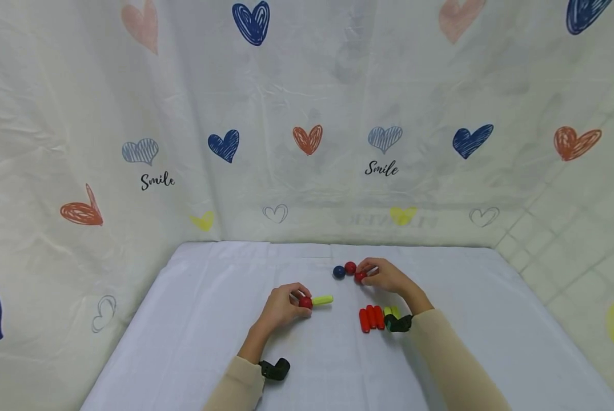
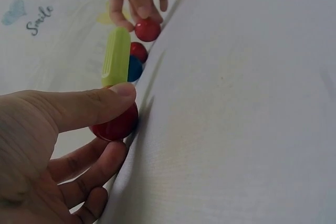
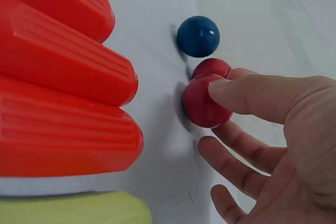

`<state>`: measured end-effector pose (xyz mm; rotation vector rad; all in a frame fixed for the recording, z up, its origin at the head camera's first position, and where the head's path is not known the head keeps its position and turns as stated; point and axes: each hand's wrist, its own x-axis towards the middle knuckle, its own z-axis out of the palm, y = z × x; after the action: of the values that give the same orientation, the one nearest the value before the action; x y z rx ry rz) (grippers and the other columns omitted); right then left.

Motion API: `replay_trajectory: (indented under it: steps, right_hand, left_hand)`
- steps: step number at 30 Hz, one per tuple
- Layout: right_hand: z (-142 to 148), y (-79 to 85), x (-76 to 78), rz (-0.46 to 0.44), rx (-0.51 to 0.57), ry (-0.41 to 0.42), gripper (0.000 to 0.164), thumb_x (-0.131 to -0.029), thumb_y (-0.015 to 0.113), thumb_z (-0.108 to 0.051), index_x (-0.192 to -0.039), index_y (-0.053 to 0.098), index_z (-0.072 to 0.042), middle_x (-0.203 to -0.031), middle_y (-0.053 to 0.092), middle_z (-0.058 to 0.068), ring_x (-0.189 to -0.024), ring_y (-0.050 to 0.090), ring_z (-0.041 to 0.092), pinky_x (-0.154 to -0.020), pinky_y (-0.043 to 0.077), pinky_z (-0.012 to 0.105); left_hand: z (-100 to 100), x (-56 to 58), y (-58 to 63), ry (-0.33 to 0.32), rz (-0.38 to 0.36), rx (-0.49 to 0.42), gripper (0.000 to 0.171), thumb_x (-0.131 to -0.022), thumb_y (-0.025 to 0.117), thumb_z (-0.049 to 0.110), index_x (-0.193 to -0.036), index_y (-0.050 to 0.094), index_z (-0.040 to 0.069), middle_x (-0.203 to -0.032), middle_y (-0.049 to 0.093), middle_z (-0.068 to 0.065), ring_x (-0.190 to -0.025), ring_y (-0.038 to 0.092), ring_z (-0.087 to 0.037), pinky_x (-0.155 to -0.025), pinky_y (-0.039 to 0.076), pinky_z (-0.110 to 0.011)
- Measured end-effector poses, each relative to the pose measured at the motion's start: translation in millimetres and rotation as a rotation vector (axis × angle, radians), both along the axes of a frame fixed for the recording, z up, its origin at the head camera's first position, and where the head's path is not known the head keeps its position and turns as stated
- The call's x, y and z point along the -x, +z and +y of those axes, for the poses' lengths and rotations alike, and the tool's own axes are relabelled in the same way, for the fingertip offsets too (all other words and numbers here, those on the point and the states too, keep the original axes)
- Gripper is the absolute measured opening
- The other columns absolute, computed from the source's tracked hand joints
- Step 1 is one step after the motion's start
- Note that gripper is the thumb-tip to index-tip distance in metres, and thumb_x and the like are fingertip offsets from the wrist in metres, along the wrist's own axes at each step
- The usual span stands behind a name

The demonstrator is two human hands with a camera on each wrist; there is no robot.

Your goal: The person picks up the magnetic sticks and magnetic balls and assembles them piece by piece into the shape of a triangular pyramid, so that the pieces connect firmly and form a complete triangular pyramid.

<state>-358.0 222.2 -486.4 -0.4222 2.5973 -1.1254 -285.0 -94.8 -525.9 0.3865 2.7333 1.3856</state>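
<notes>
My left hand (image 1: 282,306) pinches a red ball (image 2: 116,124) between thumb and fingers. A yellow-green ridged stick (image 1: 322,299) extends from that ball, pointing right in the head view; whether they are joined is hidden by the thumb in the left wrist view. Farther back, my right hand (image 1: 385,276) pinches another red ball (image 3: 203,103) low over the table. Just beyond it lie a third red ball (image 1: 350,267) and a dark blue ball (image 3: 198,36), side by side on the cloth.
Three red ridged sticks (image 1: 371,317) lie in a row below the right forearm, with yellow-green sticks (image 1: 392,311) beside them, partly hidden by the black wrist camera (image 1: 399,323). White cloth covers the table (image 1: 209,319). A heart-printed sheet (image 1: 307,182) hangs behind it.
</notes>
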Motion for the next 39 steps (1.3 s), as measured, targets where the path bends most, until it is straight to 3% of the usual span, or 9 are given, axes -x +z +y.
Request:
replay_trajectory:
  steps: [17,29,39]
  right_hand:
    - [-6.1,-4.3,-8.3,0.033,-0.022,0.000,0.016,-0.092,0.068,-0.001,-0.105,0.066,-0.009,-0.108,0.064,0.012,-0.098,0.058,0.027,-0.083,0.051,0.036]
    - [-11.2,8.9,-33.4,0.096,0.104,-0.016,0.014,-0.097,0.066,-0.007,-0.111,0.064,-0.010,-0.114,0.067,0.014,-0.098,0.063,0.027,-0.084,0.056,0.035]
    - [-20.3,9.0,-44.8,0.075,0.147,-0.068,0.018,-0.098,0.069,-0.013,-0.114,0.063,-0.017,-0.115,0.066,0.009,-0.093,0.062,0.024,-0.084,0.057,0.039]
  left_hand:
    - [0.6,-0.2,-4.4,0.002,0.001,0.004,0.032,-0.075,0.091,0.017,-0.100,0.072,0.026,-0.095,0.071,0.003,-0.081,0.059,-0.013,-0.074,0.048,-0.030]
    - [-0.5,-1.0,-1.9,-0.004,-0.004,0.008,0.032,-0.077,0.090,0.017,-0.102,0.072,0.025,-0.094,0.071,0.003,-0.081,0.060,-0.013,-0.074,0.049,-0.030]
    - [-1.4,-0.3,0.1,0.001,-0.018,0.013,0.032,-0.077,0.090,0.018,-0.102,0.072,0.027,-0.094,0.070,0.005,-0.082,0.059,-0.013,-0.074,0.049,-0.030]
